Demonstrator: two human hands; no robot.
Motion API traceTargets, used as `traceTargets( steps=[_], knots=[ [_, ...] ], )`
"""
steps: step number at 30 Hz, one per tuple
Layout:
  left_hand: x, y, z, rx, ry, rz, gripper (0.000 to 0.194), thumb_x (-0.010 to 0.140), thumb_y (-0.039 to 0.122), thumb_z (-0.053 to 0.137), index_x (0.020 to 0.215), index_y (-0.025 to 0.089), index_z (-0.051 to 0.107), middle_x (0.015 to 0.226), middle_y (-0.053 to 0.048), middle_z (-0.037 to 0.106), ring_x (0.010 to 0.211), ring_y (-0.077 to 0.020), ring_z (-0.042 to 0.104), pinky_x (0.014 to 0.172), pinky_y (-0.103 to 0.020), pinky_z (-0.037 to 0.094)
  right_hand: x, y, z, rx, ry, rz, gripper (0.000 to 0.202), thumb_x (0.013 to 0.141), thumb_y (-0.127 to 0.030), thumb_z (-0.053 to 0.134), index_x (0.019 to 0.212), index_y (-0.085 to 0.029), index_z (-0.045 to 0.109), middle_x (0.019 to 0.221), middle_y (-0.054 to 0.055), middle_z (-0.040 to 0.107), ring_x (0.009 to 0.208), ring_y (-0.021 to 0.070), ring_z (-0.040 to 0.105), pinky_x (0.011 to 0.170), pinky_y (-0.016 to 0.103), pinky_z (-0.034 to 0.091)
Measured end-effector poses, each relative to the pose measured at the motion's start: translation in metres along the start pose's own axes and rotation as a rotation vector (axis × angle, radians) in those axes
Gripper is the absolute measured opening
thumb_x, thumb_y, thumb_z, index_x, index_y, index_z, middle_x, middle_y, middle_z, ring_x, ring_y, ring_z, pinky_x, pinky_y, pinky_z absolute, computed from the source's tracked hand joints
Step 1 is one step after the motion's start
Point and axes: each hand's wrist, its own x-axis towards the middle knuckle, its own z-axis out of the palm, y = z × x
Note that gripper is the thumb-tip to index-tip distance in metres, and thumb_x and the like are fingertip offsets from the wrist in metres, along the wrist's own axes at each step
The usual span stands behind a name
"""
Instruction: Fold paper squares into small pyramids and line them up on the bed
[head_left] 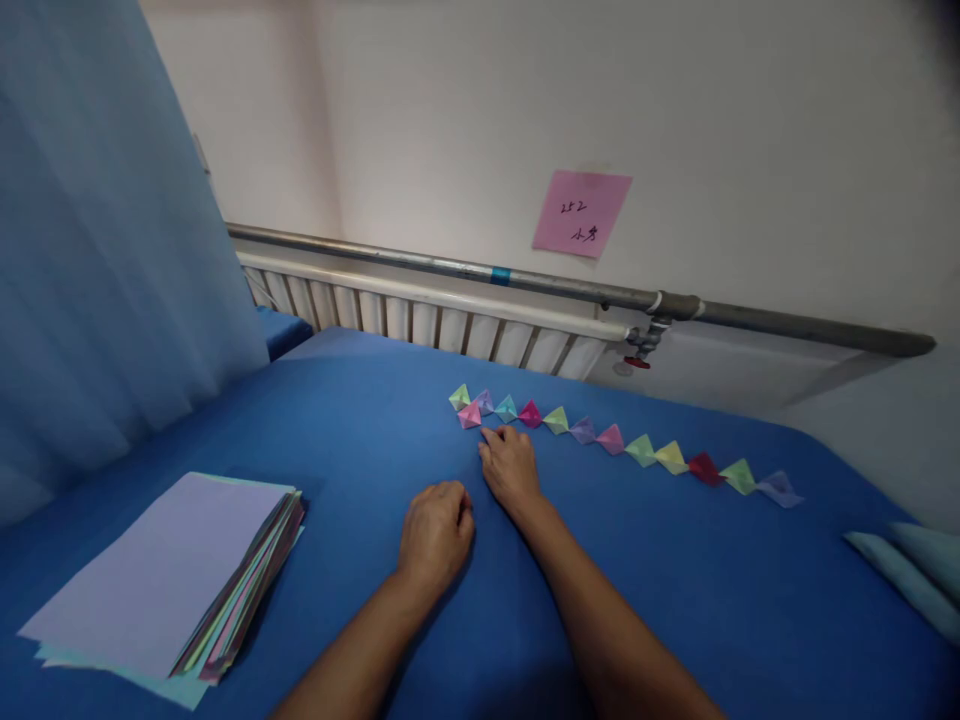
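A row of small folded paper pieces in several colours lies across the blue surface (360, 420). At the row's left end, a pink folded paper piece (469, 415) sits just below a light green one (460, 398). My right hand (511, 465) rests palm down just right of and below the pink piece, fingers bent and a little apart, apparently not touching it. Nothing shows in that hand. Lower and to the left, my left hand (437, 530) lies loosely closed on the surface, thumb against the curled fingers; its palm is hidden and no object shows.
A stack of coloured paper sheets (165, 570) lies at the left, near a blue curtain (112, 250). Along the wall run a metal pipe (420, 260) and a white radiator (420, 318). A pink note (582, 213) is taped above. Pale green fabric (907, 575) lies at the right edge.
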Motion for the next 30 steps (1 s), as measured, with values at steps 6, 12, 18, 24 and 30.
traceTargets(
  steps=[6,12,18,24,30],
  knots=[
    [-0.0006,0.0002,0.0018,0.017,0.0,-0.013,0.015,0.077,0.01,0.047,0.073,0.022,0.055,0.075,-0.003,0.062,0.075,-0.0187,0.056,0.07,-0.03,0.037,0.0019,-0.0026,-0.004,-0.027,-0.005,-0.001,0.035,0.092,-0.026,0.044,0.121,-0.018,0.062,0.114,0.013,0.061,0.096,0.0262,0.053,0.084,0.038,0.04],
    [-0.001,-0.0007,0.0028,0.007,0.013,-0.004,0.015,0.077,0.009,0.047,0.073,0.021,0.055,0.074,-0.002,0.062,0.075,-0.0186,0.055,0.069,-0.03,0.037,0.0034,-0.0029,-0.005,-0.049,-0.005,0.003,0.034,0.093,-0.028,0.044,0.118,-0.018,0.064,0.112,0.013,0.062,0.093,0.0265,0.054,0.083,0.037,0.04],
    [-0.0012,0.0006,0.0018,0.003,0.018,-0.002,0.015,0.077,0.008,0.049,0.073,0.021,0.055,0.074,-0.002,0.062,0.074,-0.0187,0.055,0.069,-0.03,0.037,0.0045,-0.0032,-0.0048,-0.065,-0.004,-0.014,0.034,0.094,-0.027,0.043,0.12,-0.018,0.062,0.112,0.013,0.061,0.095,0.026,0.054,0.083,0.037,0.04],
    [-0.001,0.0008,0.0013,0.005,0.003,-0.004,0.014,0.077,0.009,0.048,0.074,0.022,0.054,0.075,-0.002,0.062,0.075,-0.0185,0.055,0.069,-0.03,0.037,0.0053,-0.0041,-0.0053,-0.079,-0.002,-0.018,0.034,0.094,-0.028,0.042,0.119,-0.018,0.063,0.111,0.014,0.061,0.094,0.0263,0.054,0.082,0.037,0.04],
    [-0.0016,0.002,0.0006,0.011,0.007,-0.013,0.014,0.077,0.009,0.049,0.074,0.021,0.055,0.075,-0.002,0.062,0.074,-0.0182,0.055,0.07,-0.029,0.037,0.0051,-0.0045,-0.0047,-0.093,-0.002,-0.006,0.034,0.094,-0.029,0.042,0.119,-0.019,0.063,0.109,0.013,0.062,0.093,0.0259,0.053,0.079,0.036,0.04]
  ],
)
